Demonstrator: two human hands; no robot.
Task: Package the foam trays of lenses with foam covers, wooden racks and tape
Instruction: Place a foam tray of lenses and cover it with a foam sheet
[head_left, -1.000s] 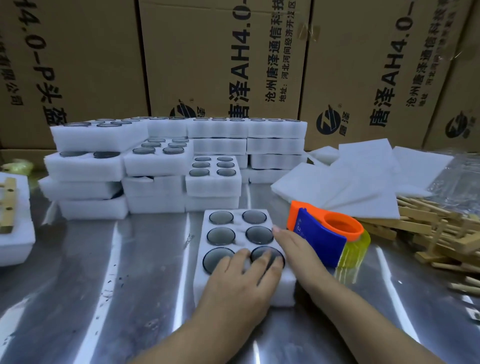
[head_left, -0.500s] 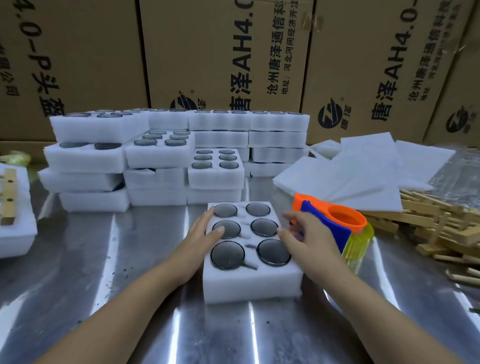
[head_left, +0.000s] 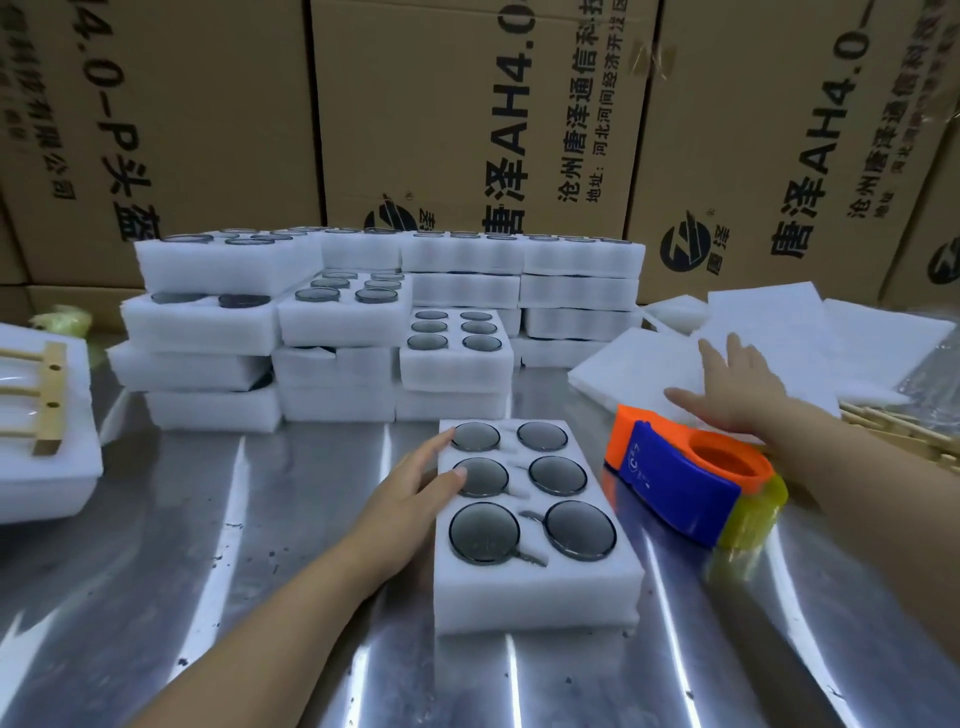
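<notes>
— What are the left fingers (head_left: 439, 448) doing?
— They are straight and relaxed and grasp nothing. The left hand (head_left: 410, 488) lies against the left edge of the foam tray (head_left: 535, 597). Two fingertips touch its top at the rims of the far and middle lenses (head_left: 488, 478) in the left column.
— And the right?
— The right hand (head_left: 740, 395) is spread flat, its fingers (head_left: 733, 353) released, over the pile of white foam covers (head_left: 779, 322). I cannot tell whether it touches them.
— Where does the tray sit?
— On the steel counter (head_left: 234, 571), in the middle near the person, with six dark round lenses in two columns. Just to its right lies a tape dispenser (head_left: 675, 483), orange and blue with a yellowish roll. The white mark on its blue side is too small to read.
— Further out?
— Wooden racks (head_left: 898, 436) lie at the right edge beside the covers. Stacked trays (head_left: 343, 332) stand behind, and a wrapped tray (head_left: 47, 467) with a rack on top sits at the left edge.
— Any writing?
— The cardboard boxes (head_left: 441, 130) along the back carry sideways black print. It reads "AH4.0", "唐泽" by a round logo, "沧州唐泽通信科" and "地址:河北河间经济开". The left box reads "头盔" and "4.0-P".
</notes>
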